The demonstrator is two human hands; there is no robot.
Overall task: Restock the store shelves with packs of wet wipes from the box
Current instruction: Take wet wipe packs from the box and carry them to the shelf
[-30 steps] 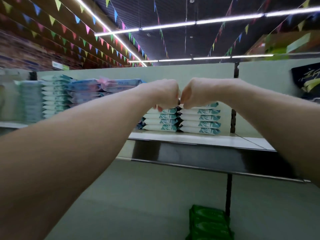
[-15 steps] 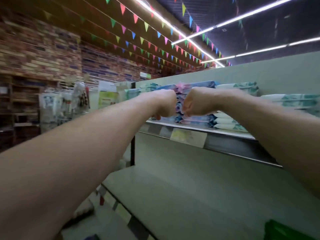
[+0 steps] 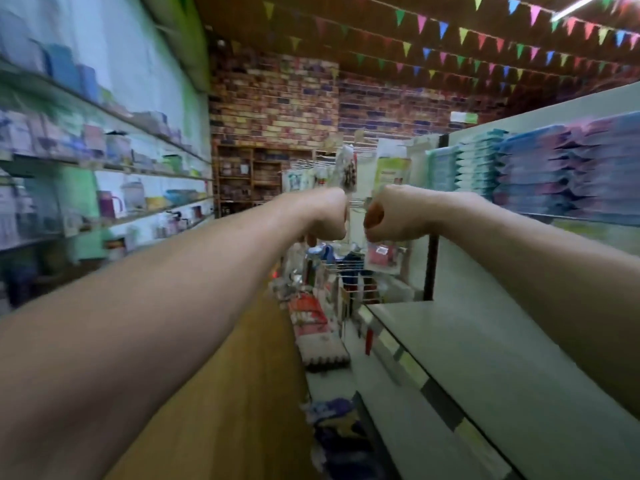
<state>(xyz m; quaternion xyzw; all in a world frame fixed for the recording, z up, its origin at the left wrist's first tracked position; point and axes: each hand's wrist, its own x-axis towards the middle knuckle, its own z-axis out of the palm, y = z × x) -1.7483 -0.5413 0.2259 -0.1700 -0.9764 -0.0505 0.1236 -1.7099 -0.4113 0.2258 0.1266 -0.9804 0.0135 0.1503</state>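
Left hand (image 3: 325, 214); right hand (image 3: 389, 216) swing left off shelf (image 3: 485, 358) | both curled, empty, just apart | advice: uncurl; find box; stack beside packs (image 3: 571, 168)

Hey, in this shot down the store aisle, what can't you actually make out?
Head view, all of it:
Wet wipes packs: print smeared by motion blur; stacks cut off by the right edge.
The box: outside the frame.
Goods on the left wall shelves: blurred past identifying.
Hanging rack: partly hidden behind the left hand and right hand.
Dark bundle on the floor: blurred, unidentifiable.
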